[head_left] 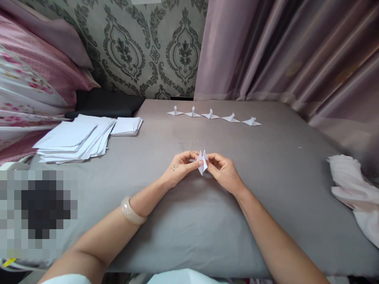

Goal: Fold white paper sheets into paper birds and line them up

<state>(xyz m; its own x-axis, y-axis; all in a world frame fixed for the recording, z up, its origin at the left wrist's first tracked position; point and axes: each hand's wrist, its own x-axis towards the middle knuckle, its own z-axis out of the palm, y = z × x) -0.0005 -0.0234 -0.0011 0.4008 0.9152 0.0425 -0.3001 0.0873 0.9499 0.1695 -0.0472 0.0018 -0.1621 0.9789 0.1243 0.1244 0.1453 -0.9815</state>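
Note:
Between my two hands, over the middle of the grey-covered table (204, 221), is a small folded white paper piece (202, 165) with two narrow points standing up. My left hand (180, 165) pinches it from the left, thumb lying across its front. From the other side, my right hand (223, 169) grips its edge between thumb and curled fingers. Farther back, several folded paper cranes (211, 114) stand in a row with their wings spread.
At the left lie a pile of large white sheets (71, 138) and a stack of smaller paper squares (126, 126). Behind them is a black flat item (109, 103). White cloth (352, 185) lies at the right edge. Curtains (266, 51) hang along the back right.

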